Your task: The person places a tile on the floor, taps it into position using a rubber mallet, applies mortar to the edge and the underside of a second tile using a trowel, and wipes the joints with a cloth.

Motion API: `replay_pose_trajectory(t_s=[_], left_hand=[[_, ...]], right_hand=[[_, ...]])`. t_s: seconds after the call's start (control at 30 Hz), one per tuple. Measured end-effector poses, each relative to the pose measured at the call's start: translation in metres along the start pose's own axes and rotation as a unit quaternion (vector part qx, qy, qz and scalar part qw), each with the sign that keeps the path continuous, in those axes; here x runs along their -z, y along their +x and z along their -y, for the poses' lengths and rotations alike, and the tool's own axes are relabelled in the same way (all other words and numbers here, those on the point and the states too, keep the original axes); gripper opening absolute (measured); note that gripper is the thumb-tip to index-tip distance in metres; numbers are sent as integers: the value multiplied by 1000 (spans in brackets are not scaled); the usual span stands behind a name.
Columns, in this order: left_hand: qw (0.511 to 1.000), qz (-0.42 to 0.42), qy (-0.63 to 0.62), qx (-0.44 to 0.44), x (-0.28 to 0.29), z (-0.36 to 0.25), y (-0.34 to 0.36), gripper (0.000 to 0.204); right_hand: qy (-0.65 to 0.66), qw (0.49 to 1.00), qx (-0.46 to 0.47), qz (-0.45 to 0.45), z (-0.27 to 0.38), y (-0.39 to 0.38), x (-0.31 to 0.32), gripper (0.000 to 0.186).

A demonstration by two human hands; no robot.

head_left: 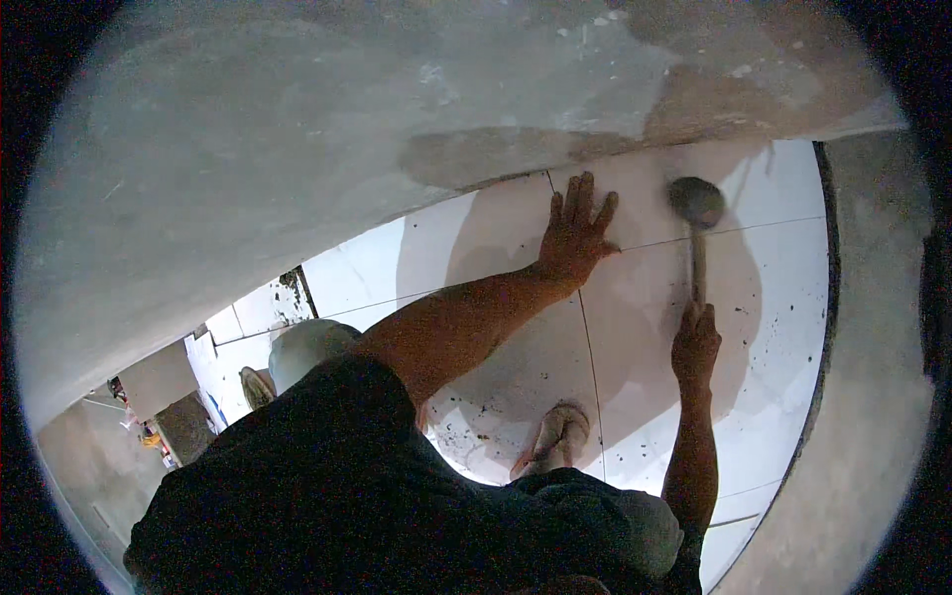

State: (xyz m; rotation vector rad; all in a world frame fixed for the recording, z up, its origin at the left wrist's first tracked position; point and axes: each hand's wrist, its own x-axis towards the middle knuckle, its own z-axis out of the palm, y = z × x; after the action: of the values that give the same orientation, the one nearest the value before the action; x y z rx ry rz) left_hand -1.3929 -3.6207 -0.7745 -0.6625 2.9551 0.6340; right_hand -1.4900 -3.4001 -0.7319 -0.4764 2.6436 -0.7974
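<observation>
My left hand is open, fingers spread on a white floor tile close to the base of the grey wall. My right hand is closed around the pale handle of a mallet with a dark, rounded head. The mallet head is slightly blurred over the tiles to the right of my left hand, near the wall; I cannot tell whether it touches them. Thin joint lines run between the tiles, and dark specks and debris lie on them. Shadows cover much of the tiled surface.
A grey plastered wall spans the top, and another grey surface borders the tiles on the right. My sandalled foot stands on the tiles. At the far left are a tile edge with dark debris and a lower area with small scattered items.
</observation>
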Motion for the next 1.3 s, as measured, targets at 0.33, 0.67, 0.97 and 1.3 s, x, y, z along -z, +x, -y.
replay_pose_trajectory(t_s=[0.33, 0.67, 0.97, 1.3], left_hand=[[996, 55, 42, -47, 20, 12, 21, 87], [966, 141, 91, -198, 43, 36, 39, 96], [958, 180, 126, -184, 41, 31, 42, 105], [964, 157, 95, -194, 35, 38, 40, 106]], right_hand=[[-46, 991, 65, 108, -25, 19, 1, 24], [-37, 990, 77, 114, -11, 6, -4, 24], [-24, 992, 50, 111, 1, 6, 3, 33], [-66, 992, 105, 25, -13, 2, -7, 31]])
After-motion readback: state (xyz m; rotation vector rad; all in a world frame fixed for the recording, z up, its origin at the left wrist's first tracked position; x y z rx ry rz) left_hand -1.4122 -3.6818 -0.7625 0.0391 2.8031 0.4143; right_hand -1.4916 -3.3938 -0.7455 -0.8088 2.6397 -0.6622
